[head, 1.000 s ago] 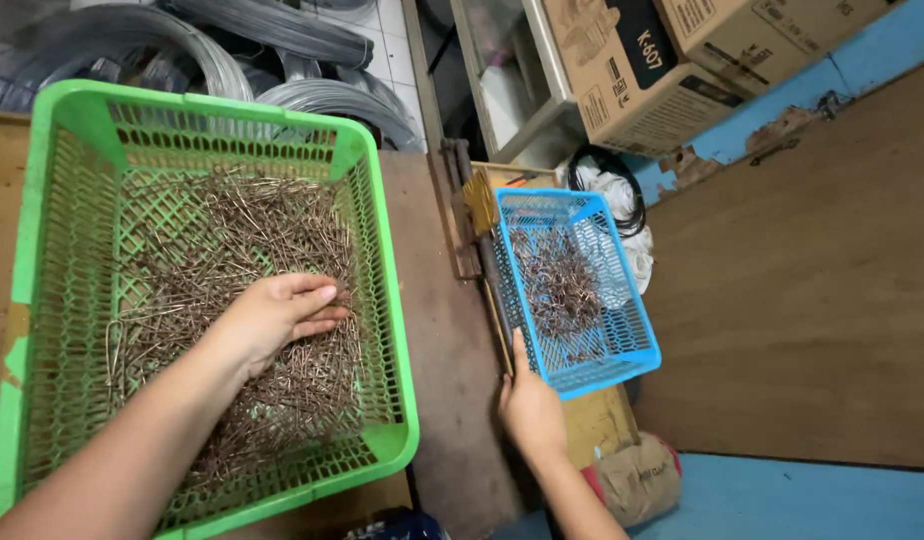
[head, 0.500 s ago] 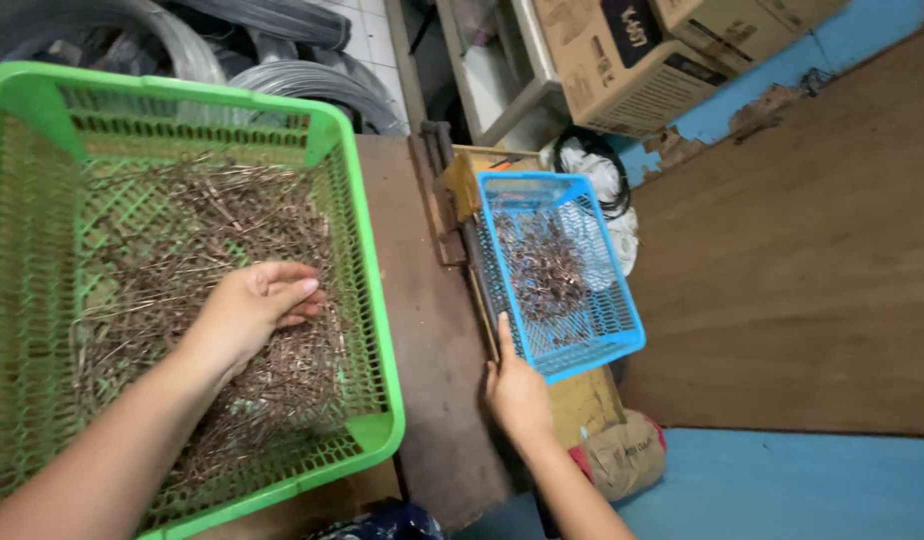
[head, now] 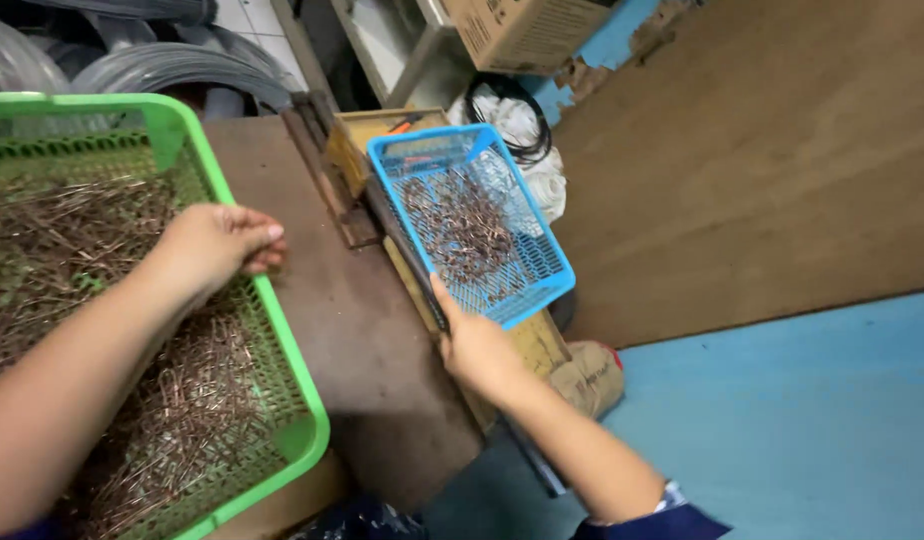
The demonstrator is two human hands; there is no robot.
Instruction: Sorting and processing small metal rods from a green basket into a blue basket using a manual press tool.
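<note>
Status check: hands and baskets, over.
Left hand closed over pins, above green basket. Right hand beside blue basket. Nothing between them.

- Illumination: even, diffuse and moderately bright; the source lies outside the view.
- Shadows: soft only. A dim band lies on the table beside the green basket; the upper left corner is dark.
- Glare: small glints on the copper pins; no blown-out areas.
- Sharpness: slight motion blur on the left hand and the forearms.
- Distortion: wide-angle stretching towards the frame edges; straight edges lean.
</note>
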